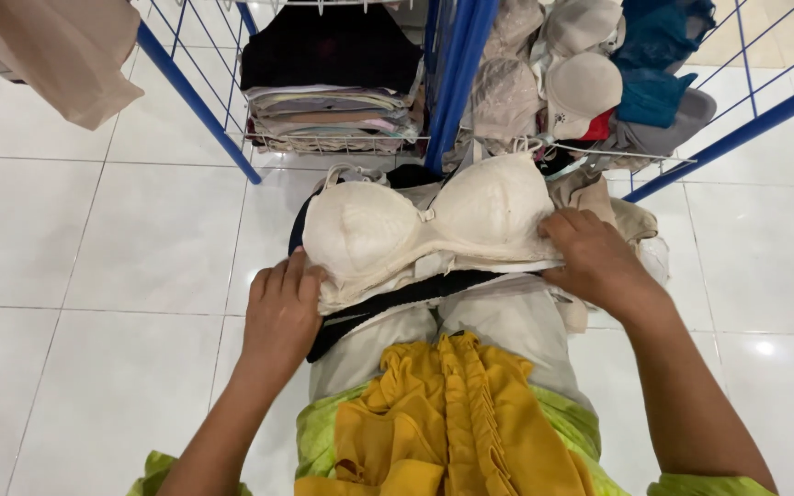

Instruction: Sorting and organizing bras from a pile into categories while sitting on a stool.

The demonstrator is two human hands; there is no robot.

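**Both hands steady a cream bra on a pile of garments**

A cream bra (429, 225) lies cups-up at the centre of the frame, on top of a small pile of garments resting on the person's lap. The left hand (282, 312), just left of centre, lies palm-down with fingers close together, pressing the bra's left edge and the fabric under it. The right hand (595, 262), right of centre, is curled over the bra's other end, fingers bent onto the side band; whether it pinches the band cannot be told. A black strap (397, 298) runs out from under the bra, between the two hands. Below it, pale trousers (507, 321) and a yellow ruffled top (452, 413) fill the bottom centre. In the upper part of the frame stands a blue wire rack (457, 73): a stack of folded clothes (333, 115) with a black piece on top sits in the upper middle, and loose bras (581, 83) in beige, teal and grey crowd the upper right. White floor tiles (94, 257) spread on both sides.
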